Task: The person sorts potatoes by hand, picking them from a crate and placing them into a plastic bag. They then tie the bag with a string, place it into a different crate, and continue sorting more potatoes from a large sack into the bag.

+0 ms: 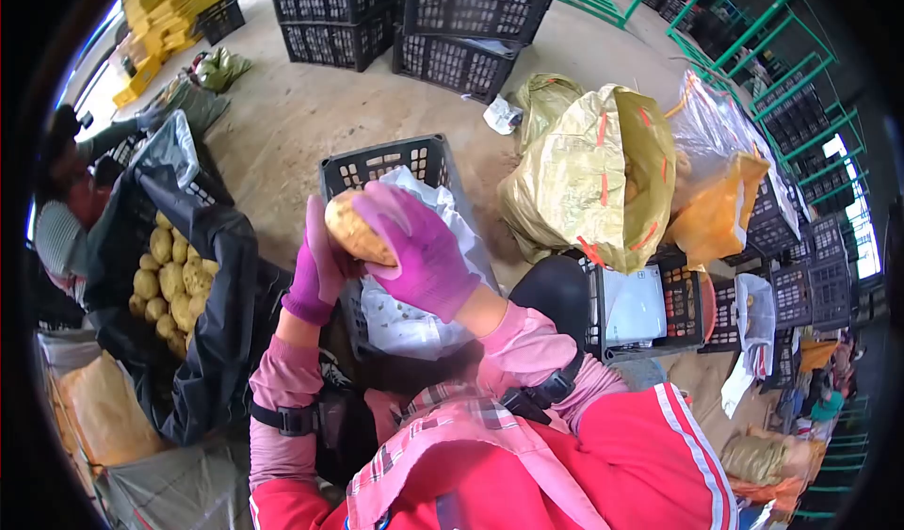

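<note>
Between my two purple-gloved hands is a large tan potato. My right hand wraps over its right side, fingers closed around it. On the other side my left hand is pressed against the potato, its fingers partly hidden. Both hands are above a black plastic crate lined with a white plastic bag; the crate's contents are mostly hidden by the hands and bag. To the left, several potatoes lie in a container with a dark liner.
A yellow woven sack stands open at right, beside an orange bag. Another crate is near my right knee. Stacked black crates stand ahead. A co-worker sits at far left. Green metal racks are at right.
</note>
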{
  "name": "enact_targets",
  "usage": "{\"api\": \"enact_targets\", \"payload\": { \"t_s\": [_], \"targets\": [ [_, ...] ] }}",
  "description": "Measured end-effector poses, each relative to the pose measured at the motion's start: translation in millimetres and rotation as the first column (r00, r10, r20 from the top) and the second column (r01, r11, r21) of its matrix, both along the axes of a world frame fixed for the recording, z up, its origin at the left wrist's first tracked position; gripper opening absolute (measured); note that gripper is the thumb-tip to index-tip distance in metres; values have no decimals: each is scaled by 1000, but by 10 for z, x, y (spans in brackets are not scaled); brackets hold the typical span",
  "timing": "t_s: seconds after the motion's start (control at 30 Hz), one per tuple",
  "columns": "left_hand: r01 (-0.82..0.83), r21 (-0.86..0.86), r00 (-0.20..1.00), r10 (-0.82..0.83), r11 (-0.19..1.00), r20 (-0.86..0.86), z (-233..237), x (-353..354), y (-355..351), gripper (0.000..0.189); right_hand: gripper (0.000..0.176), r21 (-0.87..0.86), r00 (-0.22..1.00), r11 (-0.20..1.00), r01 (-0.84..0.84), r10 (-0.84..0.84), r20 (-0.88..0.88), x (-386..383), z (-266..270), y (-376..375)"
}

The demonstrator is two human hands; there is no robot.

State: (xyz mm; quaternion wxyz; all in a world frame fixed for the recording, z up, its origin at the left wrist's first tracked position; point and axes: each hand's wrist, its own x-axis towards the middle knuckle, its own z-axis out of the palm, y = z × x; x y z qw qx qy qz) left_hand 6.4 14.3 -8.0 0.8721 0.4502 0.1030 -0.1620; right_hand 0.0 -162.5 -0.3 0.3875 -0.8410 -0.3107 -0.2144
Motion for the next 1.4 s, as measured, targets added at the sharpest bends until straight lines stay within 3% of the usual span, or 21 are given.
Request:
{"api": "enact_targets", "payload": {
  "t_s": [0.03, 0.1, 0.17, 0.23, 0.3, 0.37, 0.47, 0.5, 0.57, 0.63, 0.67, 0.73, 0.77, 0.8, 0.9, 0.97, 1.13, 1.2, 1.27, 1.3, 1.4],
  "targets": [
    [-7, -145, 999, 14, 989, 49, -82, -3, -39, 36, 90, -27, 997, 1000, -11, 13, 71, 10, -24, 0],
    [-174, 442, 888, -54, 880, 457, -327, 70, -16, 33, 89, 123, 977, 992, -7, 33, -213, -30, 21, -27],
    [-409, 724, 728, -280, 556, 626, -531, 97, 52, 31, 88, 197, 854, 979, -58, 151, -498, 10, -66, -142],
    [-590, 771, 622, -474, 239, 623, -598, 144, 81, 30, 80, 432, 738, 901, 40, 265, -621, 42, -148, -258],
    [-315, 750, 817, -237, 581, 526, -418, 230, -27, 31, 74, 712, 588, 678, 180, 506, -631, 81, -76, -515],
    [-117, 371, 985, 60, 921, 161, -576, 319, 0, 33, 64, 727, 663, 640, 249, 434, -610, 87, 221, -1073],
    [-12, 675, 961, -178, 737, 211, -1058, 368, 222, 29, 58, 806, 870, 419, 418, 70, -488, 214, 323, -2002],
    [11, 745, 950, -240, 667, 201, -1141, 361, 256, 29, 60, 700, 835, 491, 518, -466, -292, 472, -22, -2460],
    [-35, 792, 904, -318, 610, 285, -1143, 284, 204, 28, 70, 516, 592, 412, 751, -767, -249, 548, -193, -3158],
    [-152, 871, 789, -474, 467, 391, -1218, 262, 163, 28, 79, 31, 237, 245, 969, -884, -402, 518, -426, -3686],
    [9, 832, 855, -436, 555, 281, -1299, 247, 152, 28, 83, -118, 207, 304, 945, -838, -506, 417, -430, -3726],
    [132, 763, 918, -368, 633, 147, -1336, 167, 40, 28, 84, 74, 488, 547, 834, -667, -563, 409, -963, -3769],
    [183, 716, 940, -334, 673, 74, -1363, 149, -36, 28, 88, -32, 477, 559, 828, -734, -484, 330, -982, -3530],
    [157, 777, 930, -356, 610, 91, -1430, 166, -95, 30, 92, -83, 506, 622, 778, -700, -503, 239, -735, -3204],
    [238, 696, 923, -380, 677, 54, -1116, 112, -470, 33, 89, 215, 709, 768, 604, -393, -586, 324, -683, -2713],
    [246, 754, 883, -462, 609, 85, -951, 139, -663, 36, 90, 380, 705, 739, 557, -180, -686, 538, -826, -2620],
    [77, 908, 783, -589, 412, 201, -301, 274, -1555, 39, 88, 426, 731, 739, 522, -131, -670, 546, -619, -2729],
    [-96, 896, 784, -522, 433, 336, -288, 442, -2174, 44, 83, 402, 756, 770, 495, -154, -636, 522, -639, -2796],
    [239, 922, 761, -649, 303, 16, 23, 704, -2758, 48, 82, 410, 760, 751, 518, -184, -623, 536, -761, -2849],
    [198, 945, 658, -750, 260, 69, -145, 800, -2866, 43, 81, 417, 763, 740, 528, -198, -615, 525, -787, -2855],
    [-47, 993, 356, -927, 110, 120, -844, 1186, -3151, 35, 76, 491, 601, 351, 797, -388, -699, 436, -719, -2904]
  ]
}}
